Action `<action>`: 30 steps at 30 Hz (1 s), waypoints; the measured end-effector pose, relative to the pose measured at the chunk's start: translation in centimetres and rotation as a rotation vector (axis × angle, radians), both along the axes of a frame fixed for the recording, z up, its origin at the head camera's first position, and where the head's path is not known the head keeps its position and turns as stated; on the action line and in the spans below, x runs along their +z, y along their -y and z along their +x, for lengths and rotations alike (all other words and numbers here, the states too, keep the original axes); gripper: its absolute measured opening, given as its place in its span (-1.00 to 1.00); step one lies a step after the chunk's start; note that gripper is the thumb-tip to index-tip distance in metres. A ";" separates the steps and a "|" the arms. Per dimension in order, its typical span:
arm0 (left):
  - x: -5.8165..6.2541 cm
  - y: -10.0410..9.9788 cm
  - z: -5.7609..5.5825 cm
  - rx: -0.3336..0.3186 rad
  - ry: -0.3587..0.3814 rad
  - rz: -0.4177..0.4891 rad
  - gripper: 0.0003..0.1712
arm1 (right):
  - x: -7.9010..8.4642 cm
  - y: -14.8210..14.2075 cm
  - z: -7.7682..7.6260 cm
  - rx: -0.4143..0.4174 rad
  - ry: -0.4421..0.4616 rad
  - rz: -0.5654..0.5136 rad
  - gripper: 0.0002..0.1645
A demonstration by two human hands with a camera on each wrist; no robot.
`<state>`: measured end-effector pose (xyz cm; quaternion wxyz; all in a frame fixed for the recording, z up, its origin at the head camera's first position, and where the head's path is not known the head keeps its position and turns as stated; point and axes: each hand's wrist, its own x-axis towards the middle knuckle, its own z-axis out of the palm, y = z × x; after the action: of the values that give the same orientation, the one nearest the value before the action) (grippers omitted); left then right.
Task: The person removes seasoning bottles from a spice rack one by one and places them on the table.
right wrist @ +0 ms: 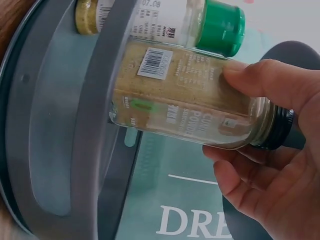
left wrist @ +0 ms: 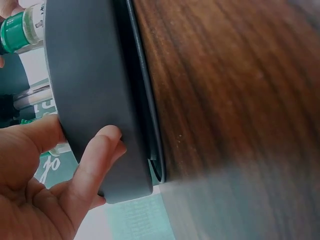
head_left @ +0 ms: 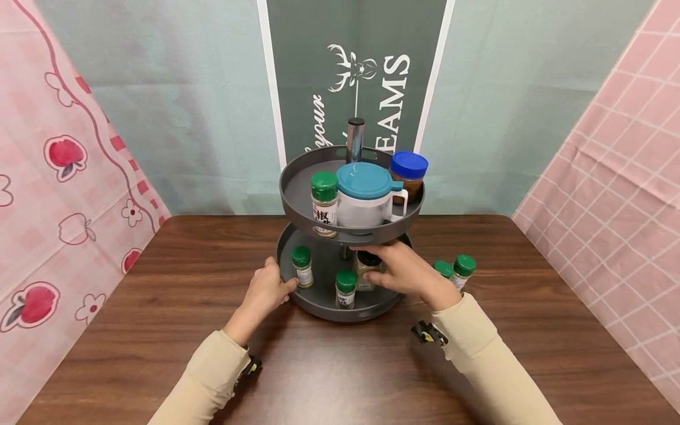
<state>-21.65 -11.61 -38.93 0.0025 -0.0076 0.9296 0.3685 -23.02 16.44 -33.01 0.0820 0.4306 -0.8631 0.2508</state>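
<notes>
My left hand (head_left: 265, 288) grips the rim of the lower tray (head_left: 340, 315) of a dark grey two-tier rack, thumb over the inside and fingers against the outer wall (left wrist: 95, 95). Under the upper tray (head_left: 297, 206), my right hand (head_left: 406, 273) holds a glass spice jar (right wrist: 190, 95) of tan powder with a black lid, thumb on one side and fingers on the other. Its base is inside the lower tray; whether it touches the floor I cannot tell. Beside it stands a green-capped spice bottle (head_left: 345, 290). Another green-capped bottle (head_left: 303, 268) stands near my left thumb.
Above, the upper tray carries a green-capped bottle (head_left: 324, 200), a white pot (head_left: 363, 200) with a blue-green lid, and a blue-lidded jar (head_left: 409, 174). A metal post (head_left: 355, 139) rises through it. Two green-capped bottles (head_left: 464, 268) stand on the wooden table (head_left: 340, 378), right of the rack.
</notes>
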 end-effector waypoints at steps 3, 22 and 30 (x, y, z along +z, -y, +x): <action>0.0 0.0 0.0 -0.004 0.000 0.002 -0.50 | 0.0 -0.1 0.1 -0.010 0.005 -0.011 -0.31; 0.0 0.0 0.1 -0.004 -0.013 0.009 -0.53 | 1.7 -2.2 2.3 -0.138 -0.003 0.022 -0.38; -0.1 0.1 0.1 -0.004 -0.010 0.019 -0.50 | 2.1 -4.0 3.6 -0.168 -0.011 0.031 -0.44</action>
<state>-21.51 -11.69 -39.06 -0.0014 -0.0039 0.9260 0.3774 -19.42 20.45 -30.90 0.1009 0.3591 -0.8996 0.2271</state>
